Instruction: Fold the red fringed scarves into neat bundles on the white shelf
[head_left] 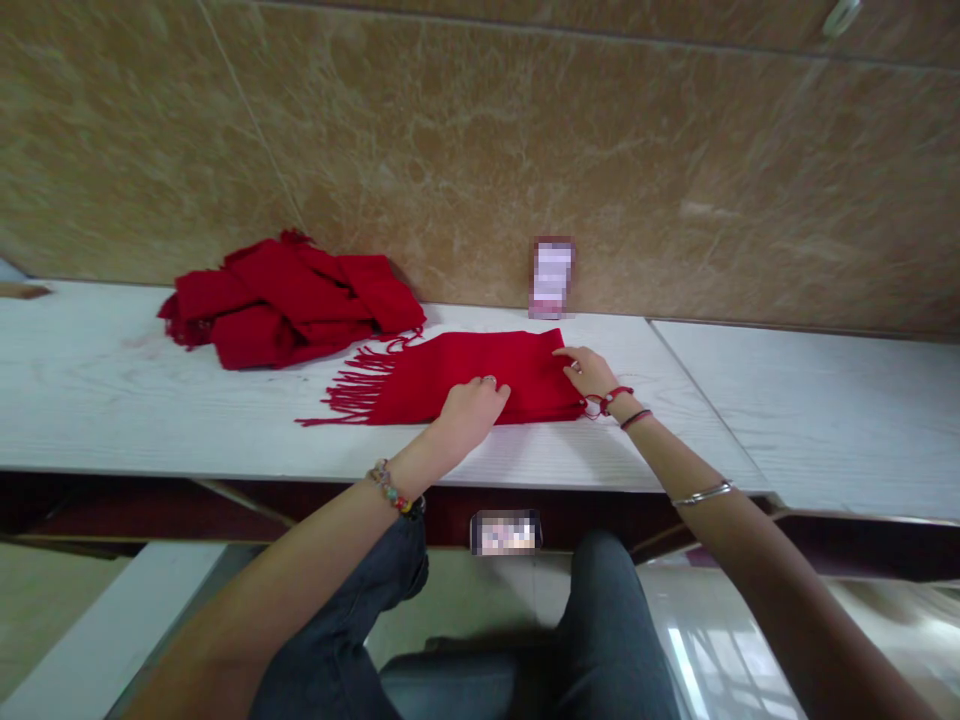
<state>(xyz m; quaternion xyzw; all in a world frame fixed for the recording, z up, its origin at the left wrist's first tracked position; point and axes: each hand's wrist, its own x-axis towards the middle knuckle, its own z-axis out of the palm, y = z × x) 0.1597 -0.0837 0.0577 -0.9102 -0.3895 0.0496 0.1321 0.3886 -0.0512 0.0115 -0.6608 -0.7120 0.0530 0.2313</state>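
Under left grip (471,408), at right grip (591,374): folded scarf (480,358).

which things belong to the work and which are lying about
In the work:
fringed red scarf, left hand on it, right hand at its end
crumpled red cloth beside it, probably

Lying about, seemingly:
blurred pale thing by the wall
blurred dark-edged thing near the knees
brown piece, far left

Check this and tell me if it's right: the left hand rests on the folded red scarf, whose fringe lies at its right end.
Wrong end: the head view shows the fringe at the left end of the folded red scarf. The left hand does rest on the scarf, as you said.
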